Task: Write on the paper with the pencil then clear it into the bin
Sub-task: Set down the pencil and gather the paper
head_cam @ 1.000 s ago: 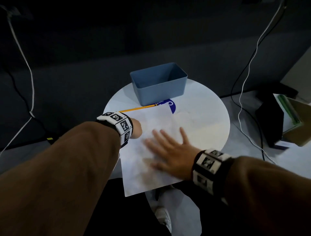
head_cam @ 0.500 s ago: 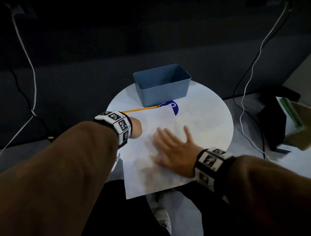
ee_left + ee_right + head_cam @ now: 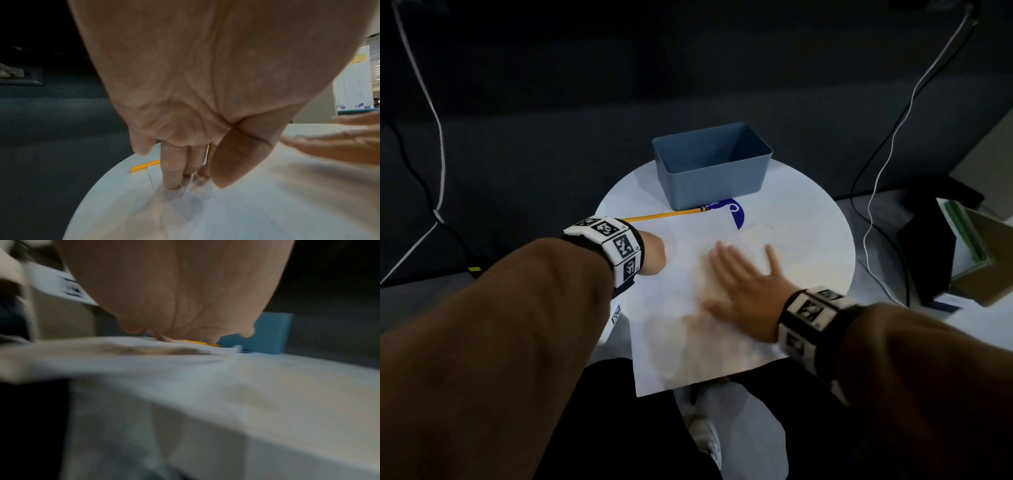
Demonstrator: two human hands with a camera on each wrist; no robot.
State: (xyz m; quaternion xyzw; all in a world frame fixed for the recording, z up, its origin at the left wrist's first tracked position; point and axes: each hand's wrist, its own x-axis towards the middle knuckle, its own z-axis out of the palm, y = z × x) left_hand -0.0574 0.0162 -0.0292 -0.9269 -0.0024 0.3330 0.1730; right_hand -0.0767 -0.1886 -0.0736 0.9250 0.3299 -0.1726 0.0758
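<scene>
A white sheet of paper (image 3: 681,308) lies on the round white table (image 3: 808,240), its near end hanging over the front edge. My right hand (image 3: 743,281) lies flat on the sheet with fingers spread. My left hand (image 3: 652,255) stands at the sheet's left edge; in the left wrist view its straight fingers and thumb (image 3: 195,183) press down on the paper (image 3: 267,203), which wrinkles slightly there. A yellow pencil (image 3: 664,215) lies untouched beyond the paper's far edge, in front of the blue bin (image 3: 715,181). The right wrist view is blurred, showing the pencil (image 3: 199,342) and bin (image 3: 271,334).
Cables hang at the left (image 3: 431,120) and right (image 3: 887,154). A dark box (image 3: 935,246) and a green and tan package (image 3: 979,253) sit low at the right of the table. A blue printed mark (image 3: 736,214) shows on the tabletop.
My right hand has slid a little to the right and away across the paper, staying flat. The left hand has kept its place at the left edge.
</scene>
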